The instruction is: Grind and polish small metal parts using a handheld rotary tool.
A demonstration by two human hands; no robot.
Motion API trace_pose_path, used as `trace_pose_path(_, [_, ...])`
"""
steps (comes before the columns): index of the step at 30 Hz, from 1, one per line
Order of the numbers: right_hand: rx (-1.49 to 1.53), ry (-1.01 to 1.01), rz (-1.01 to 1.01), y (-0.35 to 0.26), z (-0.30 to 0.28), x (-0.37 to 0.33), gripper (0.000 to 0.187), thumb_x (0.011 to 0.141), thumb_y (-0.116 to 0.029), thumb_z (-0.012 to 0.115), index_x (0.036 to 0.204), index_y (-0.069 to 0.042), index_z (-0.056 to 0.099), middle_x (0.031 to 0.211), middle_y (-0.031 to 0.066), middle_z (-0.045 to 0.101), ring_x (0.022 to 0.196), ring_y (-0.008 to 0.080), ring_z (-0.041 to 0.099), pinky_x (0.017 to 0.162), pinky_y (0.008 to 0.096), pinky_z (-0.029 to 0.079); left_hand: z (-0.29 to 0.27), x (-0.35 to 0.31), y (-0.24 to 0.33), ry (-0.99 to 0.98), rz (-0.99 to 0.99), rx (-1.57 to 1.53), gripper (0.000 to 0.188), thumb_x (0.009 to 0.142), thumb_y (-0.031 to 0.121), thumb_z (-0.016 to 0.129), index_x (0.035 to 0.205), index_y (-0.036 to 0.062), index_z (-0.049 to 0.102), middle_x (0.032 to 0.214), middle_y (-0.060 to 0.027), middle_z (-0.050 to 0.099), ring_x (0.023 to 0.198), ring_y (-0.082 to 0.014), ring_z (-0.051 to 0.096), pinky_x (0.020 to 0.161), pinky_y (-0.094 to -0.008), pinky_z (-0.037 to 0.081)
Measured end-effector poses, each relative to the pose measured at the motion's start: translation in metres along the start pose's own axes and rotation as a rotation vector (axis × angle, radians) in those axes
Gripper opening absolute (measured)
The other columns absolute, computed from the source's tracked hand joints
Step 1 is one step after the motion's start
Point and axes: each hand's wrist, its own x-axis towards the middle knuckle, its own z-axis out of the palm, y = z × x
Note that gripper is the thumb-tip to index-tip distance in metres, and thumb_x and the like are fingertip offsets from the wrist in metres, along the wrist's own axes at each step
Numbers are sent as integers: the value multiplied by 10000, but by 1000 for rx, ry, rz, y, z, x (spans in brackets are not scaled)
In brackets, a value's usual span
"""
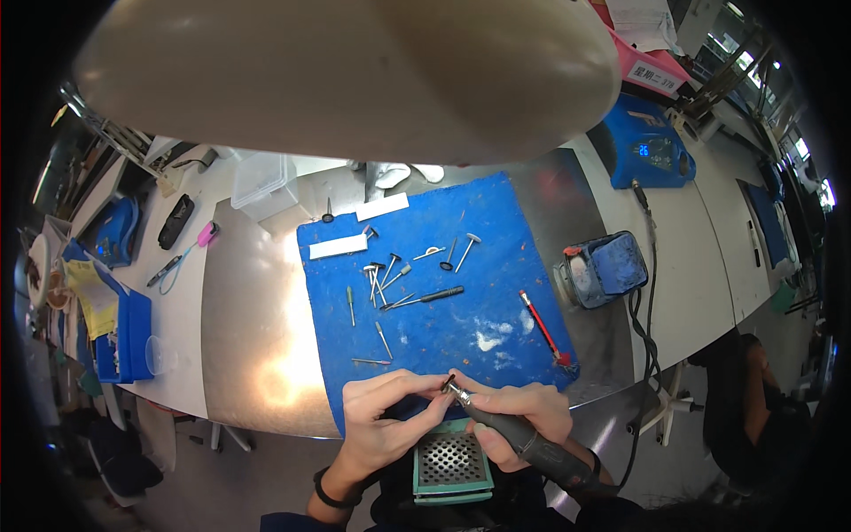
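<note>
My right hand point(530, 410) is wrapped round a dark rotary handpiece point(514, 434), its metal nose pointing up and left. At the nose, a small dark tip point(448, 383) meets the pinched fingertips of my left hand point(390, 415). What those fingers pinch is too small and covered to make out. Below both hands sits a green-framed tray with a perforated metal grate point(450, 463). Just beyond them, on a blue cloth point(443, 341), lie several mounted bits point(374, 273), a black-handled tool point(434, 295) and a red pencil-like tool point(542, 324).
A large pale lamp head point(355, 80) overhangs the far side. Right of the cloth stand a blue-topped container point(610, 268) and a blue control unit point(649, 146) with a hanging cable point(651, 341). At left are a transparent box point(264, 184) and a blue bin point(133, 332). Someone sits far right.
</note>
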Motion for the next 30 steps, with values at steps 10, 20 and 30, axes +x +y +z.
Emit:
trace_pose_path(10, [15,-26,-14,0,-2,0,390,804,14,759,1183,40,673,772,162,749,835,250,813,629,271,608,0,-2,-2,-11,-45,-12,197,779,-71,808,974,-63,781,791,-118,761,694,-150,722,643,-240,534])
trace_pose_path(20, [-100,48,-26,-4,0,5,296,837,-75,761,1105,31,690,1053,262,781,610,171,727,578,254,561,-4,-4,-2,-3,-50,39,201,791,-52,820,989,-41,789,816,-125,776,726,-172,752,674,-254,553])
trace_pose_path(30, [-542,538,140,12,-120,-4,321,972,-85,676,1246,67,607,929,138,765,777,146,733,718,301,596,5,-9,-8,17,-43,46,179,784,-30,835,957,-35,788,809,-114,778,708,-169,749,676,-260,550])
